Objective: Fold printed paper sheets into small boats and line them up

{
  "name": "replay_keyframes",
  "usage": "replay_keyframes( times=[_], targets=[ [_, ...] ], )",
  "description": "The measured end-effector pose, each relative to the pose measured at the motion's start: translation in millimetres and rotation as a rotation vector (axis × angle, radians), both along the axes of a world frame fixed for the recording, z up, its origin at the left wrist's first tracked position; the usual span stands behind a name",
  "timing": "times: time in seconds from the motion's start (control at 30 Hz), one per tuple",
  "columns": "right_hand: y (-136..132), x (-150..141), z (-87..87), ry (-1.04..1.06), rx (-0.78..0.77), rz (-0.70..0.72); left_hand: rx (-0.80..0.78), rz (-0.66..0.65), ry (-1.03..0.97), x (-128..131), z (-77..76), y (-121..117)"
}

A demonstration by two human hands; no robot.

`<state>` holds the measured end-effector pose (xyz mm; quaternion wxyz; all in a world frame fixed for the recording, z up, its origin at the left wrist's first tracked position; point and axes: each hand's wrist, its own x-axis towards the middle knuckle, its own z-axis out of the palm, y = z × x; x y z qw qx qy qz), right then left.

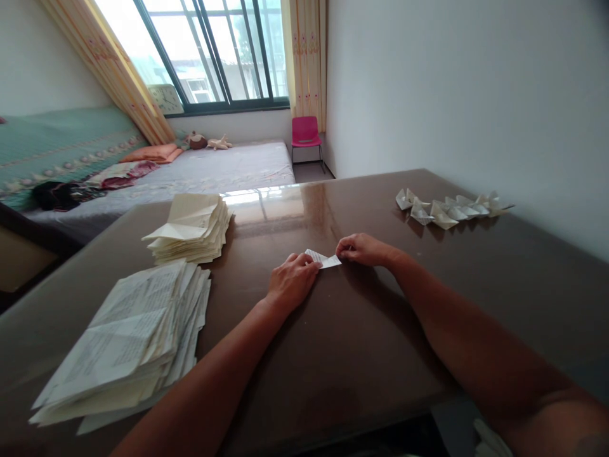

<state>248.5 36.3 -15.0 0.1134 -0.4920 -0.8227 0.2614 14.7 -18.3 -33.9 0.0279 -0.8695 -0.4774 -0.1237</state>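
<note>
A small folded piece of printed paper [327, 260] lies on the brown table between my two hands. My left hand [294, 279] presses on its left end, the fingers closed over that edge. At the paper's right corner is my right hand [360, 249], its fingers curled in a pinch; the fingertips are partly hidden, and I cannot tell how firmly they hold the corner. Over at the far right of the table stand several folded paper boats [444, 216], lined up close together.
To my left lie a stack of printed sheets [137, 324] and, behind it, a stack of cream paper [190, 222]. The glossy table [295, 368] reaches toward a bed [238, 165]. A pink chair [305, 132] stands near the window, with a white wall along the right.
</note>
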Motion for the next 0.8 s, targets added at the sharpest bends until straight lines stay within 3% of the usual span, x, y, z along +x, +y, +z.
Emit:
replay_keyframes(
  times=[0.33,0.63,0.8],
  targets=[
    [2,3,-4.0,0.172,-0.157,0.079,-0.015,-0.091,0.100,3,5.4,-4],
    [-3,-1,1.9,0.095,-0.105,0.098,0.002,-0.102,0.106,3,3.0,-5],
    [-7,2,10.2,0.036,-0.027,0.249,0.010,-0.101,0.112,5,3.4,-4]
  ],
)
